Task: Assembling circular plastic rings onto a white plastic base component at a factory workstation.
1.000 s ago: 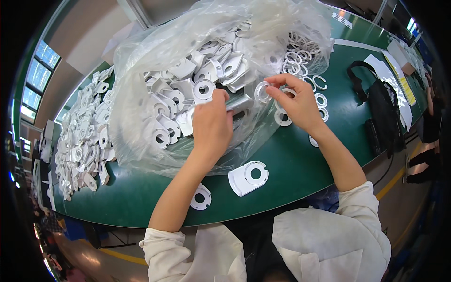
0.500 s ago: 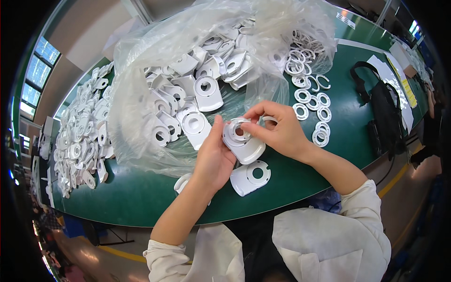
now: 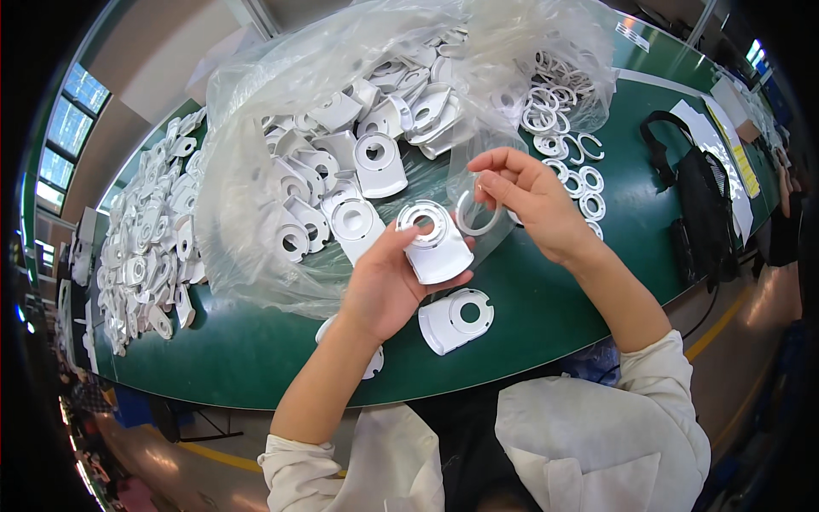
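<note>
In my left hand [image 3: 386,286] is a white plastic cover [image 3: 438,258] with a round raised collar and a hole at its upper end; the thumb lies at the collar and the fingers pass behind. Just to its right, my right hand [image 3: 537,205] pinches a thin white open ring [image 3: 478,218] between thumb and fingertips, apart from the cover. A similar white cover [image 3: 456,322] lies on the green table below my hands. Another white piece [image 3: 374,365] is partly hidden beneath my left forearm.
A clear plastic bag [image 3: 247,222] spreads across the table with many white covers [image 3: 380,166] in it. Loose white rings [image 3: 590,205] lie to the right. A heap of white parts [image 3: 145,256] stands at the left. At the right edge sits a black bag [image 3: 704,205] beside papers.
My right hand has drawn up and right, away from the cover, with the open ring now plainly in its fingers. My left hand has shifted slightly left and down, tilting the cover more upright.
</note>
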Motion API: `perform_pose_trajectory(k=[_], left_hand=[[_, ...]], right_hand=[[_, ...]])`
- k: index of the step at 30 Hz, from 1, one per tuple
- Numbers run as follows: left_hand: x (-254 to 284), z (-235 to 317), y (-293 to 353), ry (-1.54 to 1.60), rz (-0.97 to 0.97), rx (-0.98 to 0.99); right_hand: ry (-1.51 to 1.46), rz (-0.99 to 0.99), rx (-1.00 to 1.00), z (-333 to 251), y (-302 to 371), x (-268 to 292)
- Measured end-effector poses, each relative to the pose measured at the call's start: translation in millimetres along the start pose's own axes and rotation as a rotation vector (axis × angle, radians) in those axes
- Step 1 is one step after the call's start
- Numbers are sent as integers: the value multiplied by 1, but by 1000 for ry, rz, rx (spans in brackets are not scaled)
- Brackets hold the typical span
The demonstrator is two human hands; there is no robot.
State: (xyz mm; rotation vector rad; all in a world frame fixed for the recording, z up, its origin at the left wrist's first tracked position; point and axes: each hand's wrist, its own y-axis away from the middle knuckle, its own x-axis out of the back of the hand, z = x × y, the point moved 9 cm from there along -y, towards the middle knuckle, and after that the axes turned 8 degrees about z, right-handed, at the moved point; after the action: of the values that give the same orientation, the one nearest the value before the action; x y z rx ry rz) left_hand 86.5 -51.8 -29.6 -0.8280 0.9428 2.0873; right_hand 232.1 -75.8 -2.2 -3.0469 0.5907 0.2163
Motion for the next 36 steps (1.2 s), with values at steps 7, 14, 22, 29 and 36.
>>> perform_pose_trajectory(k=[7,14,22,29,36], left_hand=[[-2,-10,-1,-359,37,-60],[-6,-9,3,-436,26,-58],[-5,-11,2,-475,12,-71],[0,-7,1,-600,49,-162],[-6,-5,5,-856,23,-306]], right_hand=[[-70,-31,-24,-6,6,-6],[220,13,109,-12,11,-12],[451,-1,329,-28,14,-12],[545,4,482,-36,23,-22],[257,-200,113,-2,11,-24]])
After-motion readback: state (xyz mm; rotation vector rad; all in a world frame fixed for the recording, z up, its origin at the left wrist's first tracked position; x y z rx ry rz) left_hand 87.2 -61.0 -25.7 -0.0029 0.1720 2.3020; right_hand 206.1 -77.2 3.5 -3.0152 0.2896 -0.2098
